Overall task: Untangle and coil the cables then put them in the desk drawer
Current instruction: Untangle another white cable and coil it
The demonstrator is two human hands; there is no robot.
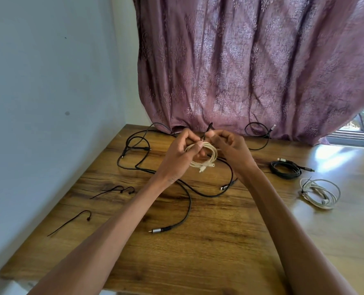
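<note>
Coiled cream-white cable (202, 155) held between both hands above the wooden desk (198, 241): left hand (177, 155) grips the coil, right hand (230, 149) pinches a thin black tie (207, 129) over its top.

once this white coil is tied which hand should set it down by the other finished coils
Right, probably. The tied black coil and tied white coil lie on the desk on the right hand's side. The left hand would have to cross over with the held white coil.
</note>
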